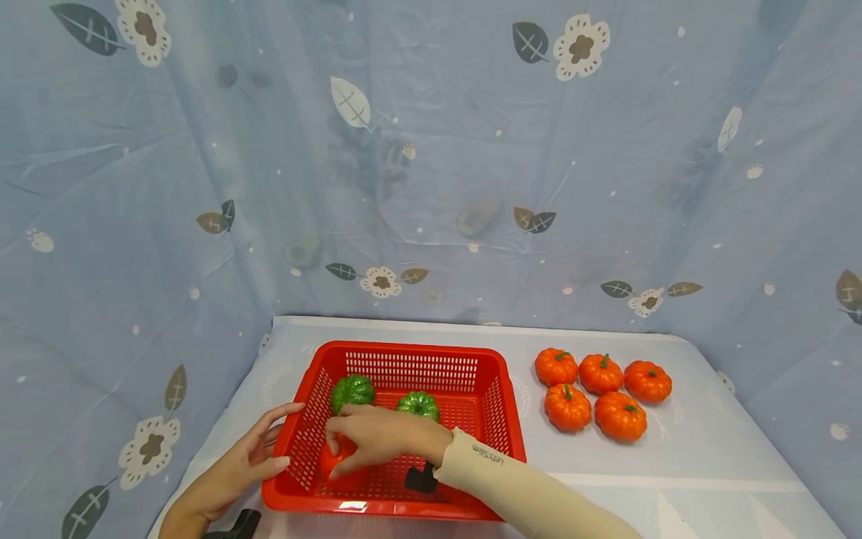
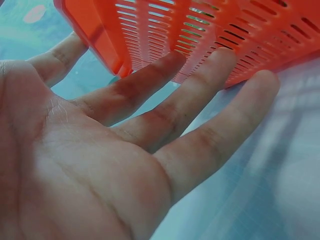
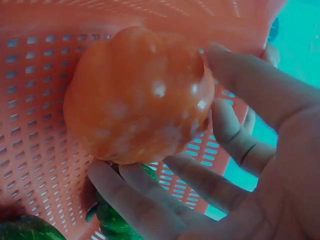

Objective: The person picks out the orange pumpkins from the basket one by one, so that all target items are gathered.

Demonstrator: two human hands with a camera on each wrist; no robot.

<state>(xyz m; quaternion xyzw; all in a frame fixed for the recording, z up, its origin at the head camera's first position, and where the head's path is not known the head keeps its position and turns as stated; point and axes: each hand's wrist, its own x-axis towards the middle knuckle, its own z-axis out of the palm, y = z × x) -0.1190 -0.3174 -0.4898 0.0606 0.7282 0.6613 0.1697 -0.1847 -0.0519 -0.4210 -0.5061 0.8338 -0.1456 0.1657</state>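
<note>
A red plastic basket (image 1: 417, 349) with slotted walls stands on the table. My right hand (image 1: 380, 434) reaches inside it and holds an orange pumpkin (image 3: 140, 95) between thumb and fingers, near the left wall. Fingers partly cover that pumpkin in the head view. Two green pumpkins lie in the basket: one at the left (image 1: 352, 392), the other nearer the middle (image 1: 419, 403), partly behind my right hand. Against the basket's left side rests my left hand (image 1: 236, 464), its fingers extended and its fingertips touching the rim and slotted wall (image 2: 200, 30).
Right of the basket, several orange pumpkins (image 1: 601, 373) sit in a loose group on the white-covered table (image 1: 707, 449). Blue patterned cloth (image 1: 431, 187) hangs behind and along both sides. Dark wrist-worn devices show at both wrists.
</note>
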